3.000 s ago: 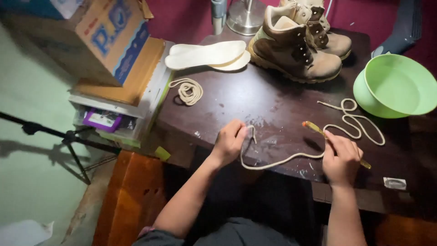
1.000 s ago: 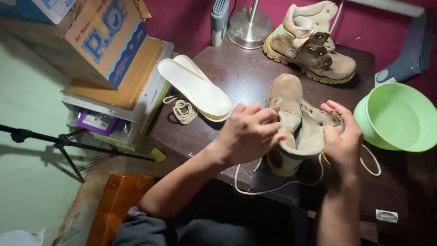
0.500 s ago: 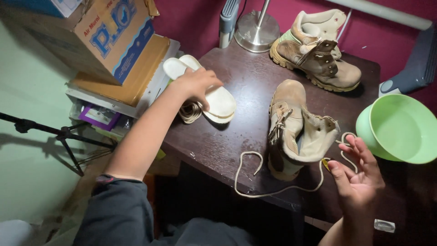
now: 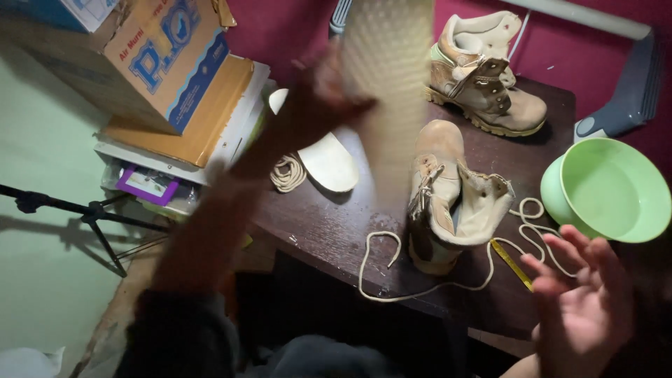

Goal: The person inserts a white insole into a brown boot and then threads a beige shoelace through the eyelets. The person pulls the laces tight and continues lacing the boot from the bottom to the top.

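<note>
Far left I see a cardboard box (image 4: 164, 59) stacked on flatter boxes, with a black stand (image 4: 84, 213) below it against the pale wall. My left hand (image 4: 318, 94) is raised above the dark surface (image 4: 329, 217) and blurred with motion; it is closed on the lower end of a pale insole (image 4: 385, 84), which stands nearly upright in the air in front of the red wall. Beneath that hand, a second insole (image 4: 325, 161) lies flat on the surface with a small coil of cord (image 4: 287, 173) touching its left edge. In the middle, a tan boot (image 4: 444, 199) lies with its toe pointing away from me and its collar spread wide, and a loose cream lace (image 4: 392, 269) trails from it in loops across the near edge of the surface. A second boot (image 4: 483, 73) sits upright behind it near the wall. Just right of the open boot I see a thin yellow stick (image 4: 511, 262) lying on the lace. My right hand (image 4: 581, 308) hovers low at the near right, palm up, fingers spread and holding nothing. A light green bowl (image 4: 609, 189) sits beyond it.
</note>
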